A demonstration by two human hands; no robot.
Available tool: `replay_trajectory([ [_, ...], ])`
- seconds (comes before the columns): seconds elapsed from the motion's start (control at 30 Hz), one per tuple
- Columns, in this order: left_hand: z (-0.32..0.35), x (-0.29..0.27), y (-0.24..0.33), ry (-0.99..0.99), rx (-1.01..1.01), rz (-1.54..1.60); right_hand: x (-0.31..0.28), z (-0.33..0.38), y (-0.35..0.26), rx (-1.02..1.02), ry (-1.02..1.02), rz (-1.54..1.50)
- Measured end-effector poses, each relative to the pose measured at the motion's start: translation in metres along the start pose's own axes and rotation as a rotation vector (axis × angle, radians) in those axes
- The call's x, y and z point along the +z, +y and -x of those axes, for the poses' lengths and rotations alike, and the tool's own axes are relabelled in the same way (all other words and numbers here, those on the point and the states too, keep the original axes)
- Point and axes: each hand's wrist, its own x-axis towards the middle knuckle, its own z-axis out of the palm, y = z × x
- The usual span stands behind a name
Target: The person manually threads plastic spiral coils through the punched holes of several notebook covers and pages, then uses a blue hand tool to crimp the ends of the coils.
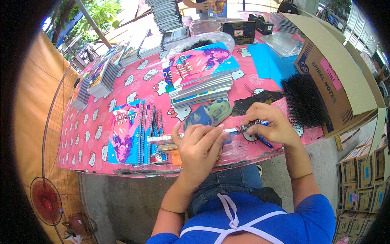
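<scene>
Near the front edge of the pink table, my left hand (pixel 198 150) grips a notebook (pixel 166 139), its page edges facing up. My right hand (pixel 272 122) is closed around blue-handled pliers (pixel 264 138) at the notebook's right end; their jaws are partly hidden by my fingers. To the left lie several spiral-bound notebooks (pixel 124 134) with pink and blue covers, their black coils showing. Just beyond my hands rests a blue and yellow-green patterned object (pixel 209 114), perhaps a slipper or pouch. Behind it rises a stack of notebooks (pixel 201 71) with glossy covers.
An open cardboard box (pixel 337 81) stands at the right, with a bundle of black spiral coils (pixel 302 99) against it. Tall notebook piles (pixel 164 16) and a tape dispenser (pixel 262 24) are at the back. Stacked cartons (pixel 361 175) and a red fan (pixel 46 201) stand below table level.
</scene>
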Motion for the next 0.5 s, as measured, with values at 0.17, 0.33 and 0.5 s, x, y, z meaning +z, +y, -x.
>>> replay_trajectory([
  [0.17, 0.005, 0.003, -0.004, 0.006, -0.096, 0.085, 0.012, 0.0, -0.011, 0.194, -0.048, -0.001],
  [0.33, 0.005, -0.002, -0.003, 0.013, -0.055, -0.011, 0.024, 0.004, -0.017, -0.069, 0.067, 0.437],
  [0.5, 0.012, -0.007, -0.009, -0.007, -0.027, -0.027, 0.024, -0.002, -0.017, -0.038, -0.11, 0.441],
])
